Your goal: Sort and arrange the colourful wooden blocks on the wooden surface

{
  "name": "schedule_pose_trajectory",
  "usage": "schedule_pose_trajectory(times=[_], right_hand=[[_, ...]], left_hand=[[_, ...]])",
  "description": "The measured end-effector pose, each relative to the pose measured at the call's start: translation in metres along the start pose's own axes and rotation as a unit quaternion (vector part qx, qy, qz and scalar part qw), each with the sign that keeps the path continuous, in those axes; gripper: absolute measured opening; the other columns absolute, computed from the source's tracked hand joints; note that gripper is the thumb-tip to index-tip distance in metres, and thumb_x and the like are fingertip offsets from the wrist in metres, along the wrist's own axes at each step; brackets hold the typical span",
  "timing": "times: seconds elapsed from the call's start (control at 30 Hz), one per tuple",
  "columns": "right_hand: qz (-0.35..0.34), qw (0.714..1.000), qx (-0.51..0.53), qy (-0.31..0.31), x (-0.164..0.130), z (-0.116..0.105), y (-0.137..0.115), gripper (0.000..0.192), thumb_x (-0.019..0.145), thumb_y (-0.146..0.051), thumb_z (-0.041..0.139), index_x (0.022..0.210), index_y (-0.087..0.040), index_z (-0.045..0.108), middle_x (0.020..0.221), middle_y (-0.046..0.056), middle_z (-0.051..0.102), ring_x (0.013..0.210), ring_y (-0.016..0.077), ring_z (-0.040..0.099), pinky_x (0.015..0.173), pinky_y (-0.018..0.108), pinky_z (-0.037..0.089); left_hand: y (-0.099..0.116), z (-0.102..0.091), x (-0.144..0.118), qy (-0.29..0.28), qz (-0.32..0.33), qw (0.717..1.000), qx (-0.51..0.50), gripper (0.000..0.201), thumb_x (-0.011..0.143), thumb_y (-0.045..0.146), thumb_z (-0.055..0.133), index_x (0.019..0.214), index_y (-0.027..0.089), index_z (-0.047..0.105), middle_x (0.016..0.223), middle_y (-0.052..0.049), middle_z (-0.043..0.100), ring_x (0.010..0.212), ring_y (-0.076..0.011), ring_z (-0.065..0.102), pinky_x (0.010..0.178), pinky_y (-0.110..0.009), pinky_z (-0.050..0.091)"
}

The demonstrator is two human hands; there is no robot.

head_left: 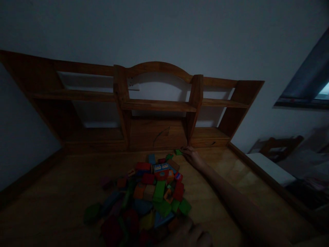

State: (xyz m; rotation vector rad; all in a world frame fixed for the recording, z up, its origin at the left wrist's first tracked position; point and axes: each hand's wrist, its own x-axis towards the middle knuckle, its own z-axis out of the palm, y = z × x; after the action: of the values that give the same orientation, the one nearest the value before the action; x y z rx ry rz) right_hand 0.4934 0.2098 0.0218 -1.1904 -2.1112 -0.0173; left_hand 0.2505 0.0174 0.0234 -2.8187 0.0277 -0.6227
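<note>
On the wooden worktop I see a pile of coloured blocks. At its near edge my left hand rests, dark; I cannot tell if its fingers grip anything. Further right, my right hand reaches far, its fingers closed on a small green block lying just before the shelf unit.

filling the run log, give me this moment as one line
right hand: stretched out, fingertips at green block | left hand: near edge of block pile | surface: wooden desk | light: dim
</note>
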Motion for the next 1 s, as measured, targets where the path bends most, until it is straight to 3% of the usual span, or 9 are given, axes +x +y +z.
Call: schedule_pose_trajectory(times=[0.53,0.8,1.0], right_hand=[[0.015,0.999,-0.049,-0.008,0.000,0.005,-0.004,0.032,0.099,-0.023,0.052,0.126,-0.020,0.068,0.122,0.014,0.065,0.114,0.0259,0.060,0.097,0.042,0.052],[0.015,0.998,-0.065,-0.009,-0.001,0.004,-0.009,0.033,0.100,-0.024,0.050,0.127,-0.019,0.067,0.121,0.015,0.066,0.112,0.0267,0.061,0.096,0.044,0.053],[0.016,0.995,-0.099,0.015,0.004,-0.009,-0.028,0.045,0.099,-0.026,0.051,0.144,-0.019,0.052,0.137,0.018,0.054,0.126,0.0309,0.052,0.104,0.049,0.049]], left_hand=[[-0.003,-0.004,-0.005,0.072,-0.002,0.997,0.029,0.012,0.096,0.029,0.059,0.095,0.018,0.055,0.085,0.001,0.050,0.075,-0.0160,0.049,0.062,-0.031,0.033],[-0.005,-0.015,0.000,0.054,-0.004,0.998,0.017,0.014,0.097,0.030,0.057,0.092,0.018,0.054,0.082,0.001,0.048,0.074,-0.0163,0.049,0.061,-0.031,0.034],[-0.003,-0.019,0.000,0.058,-0.010,0.998,0.014,0.013,0.096,0.029,0.058,0.090,0.017,0.056,0.081,0.000,0.047,0.073,-0.0155,0.049,0.061,-0.031,0.037]])
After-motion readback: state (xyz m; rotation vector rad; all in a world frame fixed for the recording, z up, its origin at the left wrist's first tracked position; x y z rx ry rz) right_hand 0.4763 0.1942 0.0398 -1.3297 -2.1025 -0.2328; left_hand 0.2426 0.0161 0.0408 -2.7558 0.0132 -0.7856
